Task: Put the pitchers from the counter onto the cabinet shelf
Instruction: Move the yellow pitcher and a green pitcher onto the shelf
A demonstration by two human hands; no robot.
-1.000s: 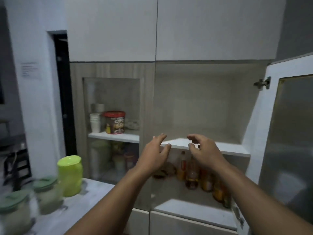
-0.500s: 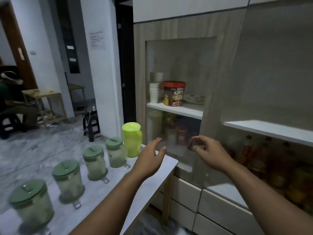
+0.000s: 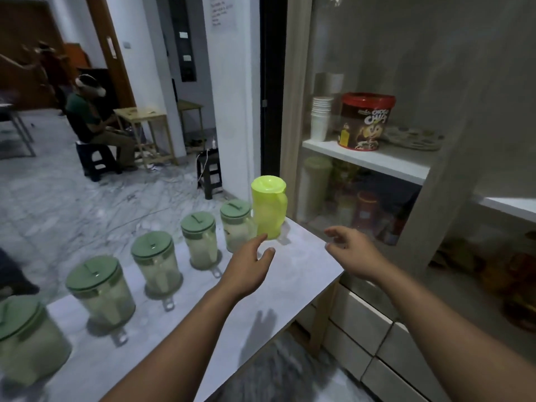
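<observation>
A bright lime-green pitcher (image 3: 269,210) stands at the far end of the grey counter (image 3: 301,265), beside the cabinet. Several clear pitchers with dull green lids line the counter's left side, the nearest to the lime one being a clear pitcher (image 3: 236,224). My left hand (image 3: 249,268) hovers open just below and in front of the lime pitcher, its fingertips close to the base, not gripping. My right hand (image 3: 352,252) is open over the counter's right edge, holding nothing. The white cabinet shelf (image 3: 504,206) shows at the right edge.
Behind the glass door (image 3: 362,82), a white shelf (image 3: 368,158) holds stacked cups, a chocolate tub and a plate; jars sit below. Drawers (image 3: 362,323) run under the cabinet. A person (image 3: 92,123) sits on a stool at a small table in the room at left.
My view swung left and down from the open cabinet shelf to the counter. Both hands dropped from the shelf edge and now reach toward the lime pitcher.
</observation>
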